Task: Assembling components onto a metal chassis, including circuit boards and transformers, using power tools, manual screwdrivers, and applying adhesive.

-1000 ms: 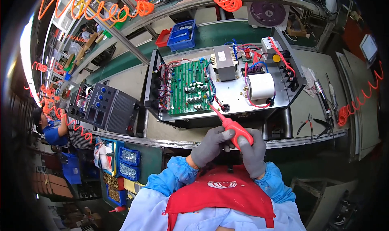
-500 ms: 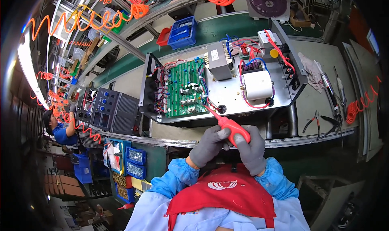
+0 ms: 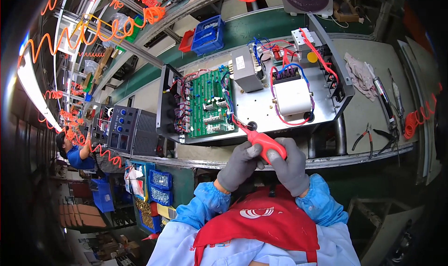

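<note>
Between both grey-gloved hands is a red squeeze bottle with a long tapered nozzle. My left hand pinches it near the neck, and my right hand wraps round its body. The nozzle tip points up and left to the wires at the near right corner of a green circuit board; whether it touches them I cannot tell. This board lies in the left part of an open metal chassis, which also bears a grey transformer and a white cylindrical part.
Right of the chassis lie a rag, pliers and screwdrivers. Blue bins stand behind it. To the left are a dark control unit, boxes of small hardware and a person in blue. Orange coiled hoses hang overhead.
The view has shifted slightly. My hands keep the same hold on the red squeeze bottle, and its nozzle stays by the circuit board's near right corner.
</note>
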